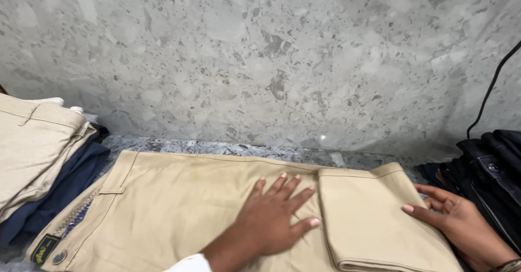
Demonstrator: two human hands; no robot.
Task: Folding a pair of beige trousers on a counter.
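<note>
A pair of beige trousers [173,207] lies flat on a speckled stone counter, waistband and button at the lower left. Its leg end [374,217] is folded back over the right part. My left hand [274,220] rests flat on the trousers, fingers spread, just left of the fold's edge. My right hand [461,223] touches the right edge of the folded part, fingers apart and partly under the cloth's side. Neither hand grips anything.
At the left a stack of folded beige trousers [32,147] sits on a folded navy garment [65,190]. Dark denim clothing [494,174] lies at the right. A black cable [491,87] hangs down the grey stone wall [260,60].
</note>
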